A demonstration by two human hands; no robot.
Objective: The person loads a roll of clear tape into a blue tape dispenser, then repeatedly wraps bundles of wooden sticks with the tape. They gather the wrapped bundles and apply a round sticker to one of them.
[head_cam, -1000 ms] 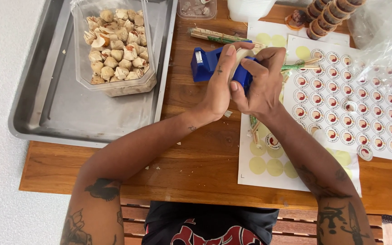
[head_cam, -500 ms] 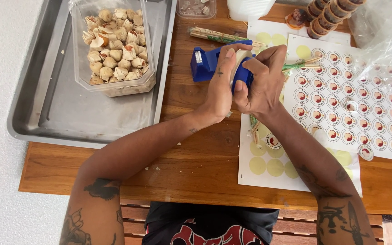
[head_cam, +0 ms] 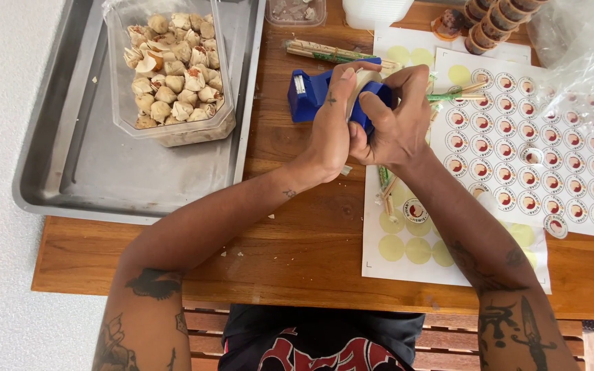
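A blue tape dispenser (head_cam: pixel 311 93) stands on the wooden table (head_cam: pixel 297 233) with a pale roll of tape (head_cam: pixel 360 77) in it. My left hand (head_cam: pixel 330 130) wraps the dispenser's near side, fingers up against the roll. My right hand (head_cam: pixel 393 120) grips the dispenser's right end, thumb pressed on the blue body just below the roll. Both hands touch each other over the dispenser. Whether a tape end is pinched is hidden by the fingers.
A clear tub of small dumplings (head_cam: pixel 172 65) sits in a steel tray (head_cam: pixel 70 165) at the left. Sheets of round stickers (head_cam: pixel 517 158) lie at the right, wrapped chopsticks (head_cam: pixel 324 52) behind the dispenser, stacked small cups (head_cam: pixel 496 20) and clear plastic bags (head_cam: pixel 586 62) at the far right.
My right thumb has slid down from the roll onto the dispenser's blue body and the fingers have curled tighter. The left hand stays in place.
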